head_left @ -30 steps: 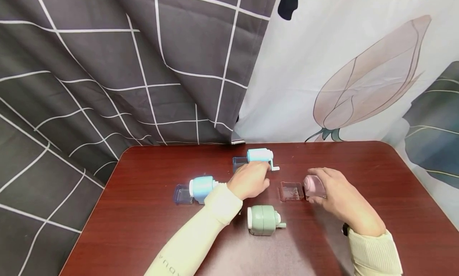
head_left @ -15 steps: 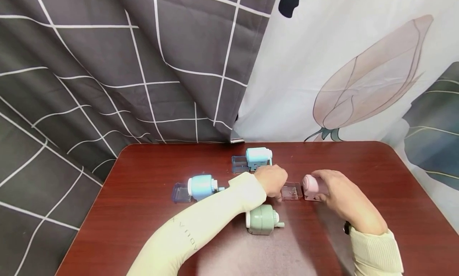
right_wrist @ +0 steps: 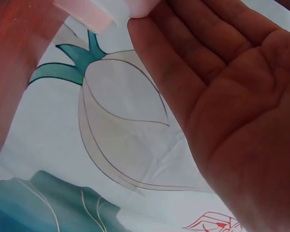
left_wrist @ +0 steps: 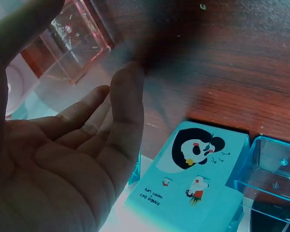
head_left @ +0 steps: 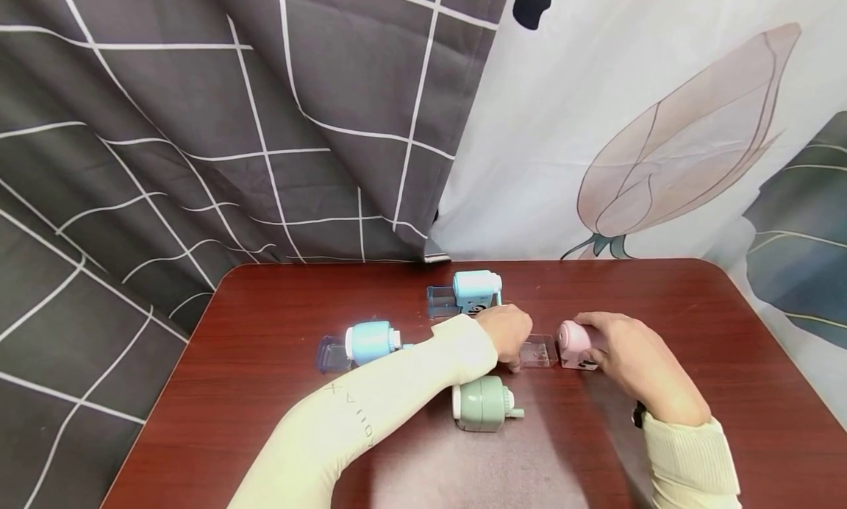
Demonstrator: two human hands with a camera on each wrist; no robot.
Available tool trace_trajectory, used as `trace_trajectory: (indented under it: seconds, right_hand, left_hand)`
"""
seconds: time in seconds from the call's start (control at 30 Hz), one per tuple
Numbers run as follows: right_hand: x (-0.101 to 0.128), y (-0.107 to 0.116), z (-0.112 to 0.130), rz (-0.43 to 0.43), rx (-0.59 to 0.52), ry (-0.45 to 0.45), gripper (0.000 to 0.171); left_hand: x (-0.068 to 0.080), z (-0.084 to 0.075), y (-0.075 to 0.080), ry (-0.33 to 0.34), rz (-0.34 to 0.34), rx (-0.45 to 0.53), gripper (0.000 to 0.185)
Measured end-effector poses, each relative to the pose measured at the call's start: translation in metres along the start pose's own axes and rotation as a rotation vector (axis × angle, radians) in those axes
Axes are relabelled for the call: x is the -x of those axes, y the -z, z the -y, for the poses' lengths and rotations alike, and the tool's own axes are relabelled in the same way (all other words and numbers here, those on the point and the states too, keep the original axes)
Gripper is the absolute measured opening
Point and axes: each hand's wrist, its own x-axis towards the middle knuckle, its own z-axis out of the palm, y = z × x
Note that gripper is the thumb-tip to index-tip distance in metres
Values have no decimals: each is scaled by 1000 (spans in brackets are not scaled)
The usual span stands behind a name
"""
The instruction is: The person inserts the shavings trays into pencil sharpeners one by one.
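My right hand (head_left: 638, 362) grips the pink pencil sharpener (head_left: 573, 337), fingers over its far side and thumb at the front. Only part of the pink sharpener (right_wrist: 87, 14) shows in the right wrist view. Left of it on the table lies its clear pink shavings drawer (head_left: 541, 351), pulled out, with a few shavings inside. My left hand (head_left: 506, 331) is at the drawer's left end, fingers loosely bent and pointing down. In the left wrist view the drawer (left_wrist: 108, 48) appears beyond the spread thumb and fingers. A light blue panda-print sharpener (left_wrist: 198, 166) stands beside this hand.
On the brown table (head_left: 662, 296), the light blue sharpener (head_left: 473, 282) stands at the back with its drawer out. Another blue sharpener (head_left: 370, 341) with a dark clear drawer (head_left: 331, 354) is at left, partly behind the sleeve. A green sharpener (head_left: 483, 404) sits in front. Curtains hang behind.
My left hand has moved right, from the light blue sharpener at the back to the left end of the pink drawer. The right hand stays on the pink sharpener.
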Motion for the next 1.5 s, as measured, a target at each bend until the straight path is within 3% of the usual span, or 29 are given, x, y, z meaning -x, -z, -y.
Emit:
trace_trajectory:
  seconds: [0.3,0.53,0.87,1.5]
  right_hand:
    - [-3,-2,-1,4,14,-22,37]
    - [-4,-2,0,10,28,-37,36]
    - [-4,-2,0,11,43,-57,35]
    - [-3,-3,0,7,56,-68,34]
  left_hand:
    - [-1,-2,2,11,-16,49,33]
    - [-5,1,-1,1,-34,22,22]
    - [-7,4,-4,-27,-54,19,21]
    - [-6,-1,0,-38,-34,69,23]
